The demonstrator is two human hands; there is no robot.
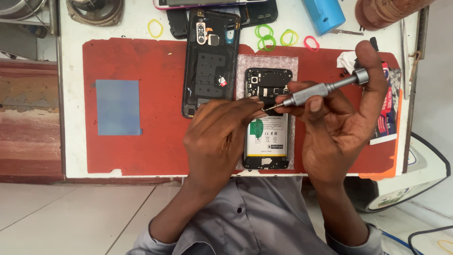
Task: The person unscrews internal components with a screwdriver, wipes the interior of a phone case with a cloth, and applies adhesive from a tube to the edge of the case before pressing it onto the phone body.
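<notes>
An opened smartphone (pixel 267 141) lies face down on a bubble-wrap sheet (pixel 267 62) on the red mat (pixel 155 141); its white battery and black upper cover show. My right hand (pixel 337 137) holds a grey metal precision screwdriver (pixel 325 88), index finger resting on its cap, tip pointing left over the phone's upper half. My left hand (pixel 219 137) has its fingertips pinched at the screwdriver tip; whether they hold a screw is hidden. The phone's removed black back cover (pixel 210 61) lies to the left, inside up.
A blue rectangular film (pixel 118 107) lies on the mat at left. Coloured rubber bands (pixel 271 38) are scattered along the white table's far side. A blue cylinder (pixel 323 14), a brown jar (pixel 382 12), another phone (pixel 203 4) and a printed packet (pixel 389 108) sit around.
</notes>
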